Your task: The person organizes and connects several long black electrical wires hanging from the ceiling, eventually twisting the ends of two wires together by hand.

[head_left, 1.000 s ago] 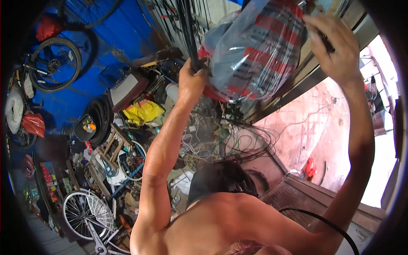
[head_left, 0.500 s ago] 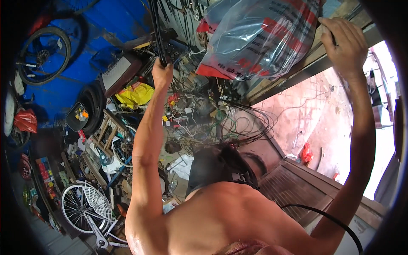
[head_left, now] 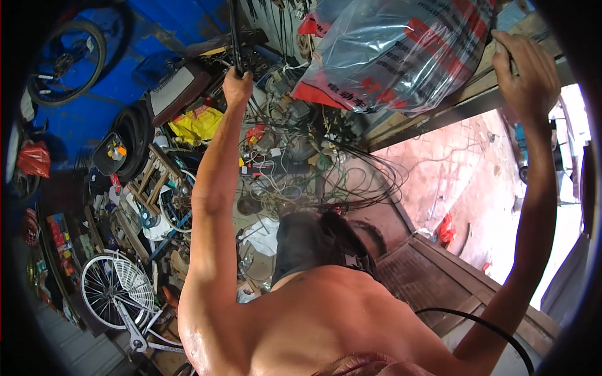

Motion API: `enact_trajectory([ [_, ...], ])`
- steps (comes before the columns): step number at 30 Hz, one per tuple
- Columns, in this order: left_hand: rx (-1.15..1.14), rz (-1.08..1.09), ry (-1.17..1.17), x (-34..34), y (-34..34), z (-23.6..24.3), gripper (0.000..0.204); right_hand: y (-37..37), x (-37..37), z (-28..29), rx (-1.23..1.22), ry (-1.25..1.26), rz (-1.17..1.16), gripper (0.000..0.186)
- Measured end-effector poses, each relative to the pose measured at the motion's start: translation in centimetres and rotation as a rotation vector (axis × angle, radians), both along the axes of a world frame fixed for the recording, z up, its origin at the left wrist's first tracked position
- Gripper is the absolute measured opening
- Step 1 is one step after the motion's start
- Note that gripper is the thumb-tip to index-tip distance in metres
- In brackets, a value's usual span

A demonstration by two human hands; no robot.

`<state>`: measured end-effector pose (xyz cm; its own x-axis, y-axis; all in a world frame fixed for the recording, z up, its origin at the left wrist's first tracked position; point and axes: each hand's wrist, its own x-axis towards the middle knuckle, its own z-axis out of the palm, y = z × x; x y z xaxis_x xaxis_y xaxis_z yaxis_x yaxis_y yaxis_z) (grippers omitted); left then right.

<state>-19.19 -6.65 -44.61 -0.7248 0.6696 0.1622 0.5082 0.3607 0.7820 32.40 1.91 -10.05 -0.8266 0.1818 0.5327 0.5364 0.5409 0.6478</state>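
Note:
My left hand [head_left: 239, 86] is closed around a bundle of long black strips or cables [head_left: 236, 39] running up out of view. My right hand [head_left: 527, 75] is raised beside the wooden beam [head_left: 465, 99] at the upper right, fingers bent and thumb a little apart; whether they touch the beam is unclear. Just left of that hand hangs a large clear plastic bag [head_left: 385, 56] with red and dark printing, its contents hard to make out. Beneath both arms lies a tangle of wires [head_left: 351, 182].
A blue panel wall [head_left: 138, 31] with bicycle wheels is at the upper left. A white bicycle [head_left: 116, 294], wooden frames [head_left: 153, 178], a yellow bag [head_left: 191, 125] and mixed clutter crowd the left and middle. A bright doorway [head_left: 433, 182] opens at right, above a brown panel [head_left: 420, 282].
My left hand has moved up and leftward with the black bundle. My right hand has shifted rightward. The plastic bag sits higher and further right in view.

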Motion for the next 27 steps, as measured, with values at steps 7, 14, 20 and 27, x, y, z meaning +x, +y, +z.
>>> enact_trajectory([
  [7,-0.162,-0.136,-0.161,4.0,-0.5,-3.8,0.029,-0.4,0.5,0.4,0.031,-0.005,0.01,0.025],
  [14,-0.217,-0.214,-0.112,6.2,-4.9,-8.9,0.031,0.1,0.5,0.2,0.026,-0.012,0.118,0.024],
  [20,-0.4,-0.186,-0.14,0.7,-8.7,-9.0,0.036,0.5,0.0,-0.3,0.062,0.003,0.083,0.026],
  [27,-0.191,0.002,0.146,-8.6,-8.7,-10.0,0.042,0.8,-0.2,1.0,-0.013,-0.053,0.069,0.029],
])
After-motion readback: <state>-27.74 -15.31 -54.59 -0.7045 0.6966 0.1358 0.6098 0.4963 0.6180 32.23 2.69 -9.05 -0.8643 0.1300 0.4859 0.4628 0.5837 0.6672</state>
